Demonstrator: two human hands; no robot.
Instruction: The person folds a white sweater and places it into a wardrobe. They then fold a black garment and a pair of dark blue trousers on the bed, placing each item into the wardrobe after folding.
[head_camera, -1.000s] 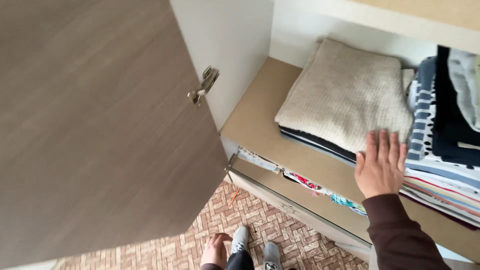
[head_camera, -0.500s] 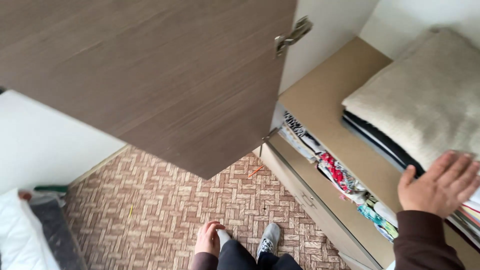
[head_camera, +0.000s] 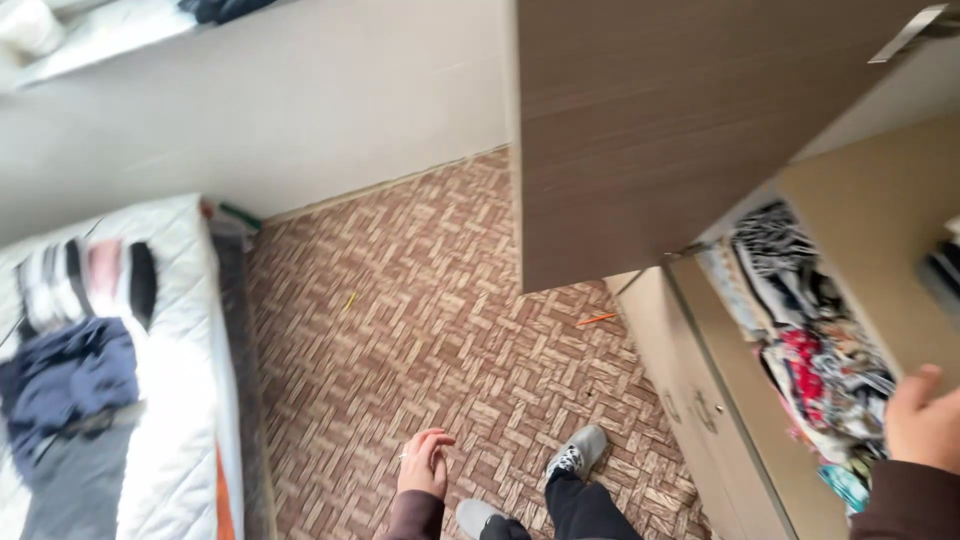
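Head view: looking down past a wardrobe to the floor; frame is motion-blurred.
Right hand (head_camera: 925, 420): at the right edge, partly cut off, thumb raised, resting at the front edge of the tan shelf (head_camera: 880, 220); fingers out of frame, so cannot tell whether they grip anything.
Left hand (head_camera: 422, 462): hangs loose beside the leg, fingers lightly curled, holding nothing.
Nearest thing: open drawer (head_camera: 700, 400) below the shelf, stuffed with crumpled patterned clothes (head_camera: 810, 340), black-and-white on top, red and teal toward the hand.
Wardrobe door (head_camera: 680, 120): wood-grain, swung open over the floor, metal hinge at the top right corner.
Floor (head_camera: 420, 300): brown basket-weave pattern; a small orange stick (head_camera: 597, 319) lies near the drawer corner.
Bed (head_camera: 110, 380): far left, white quilted cover, dark blue and striped clothing heaped on it.
Feet: grey shoes (head_camera: 575, 455), standing just in front of the drawer.
Handling note: judging by posture, steadying on the shelf edge works best with the palm flat and the body clear of the door's lower corner.
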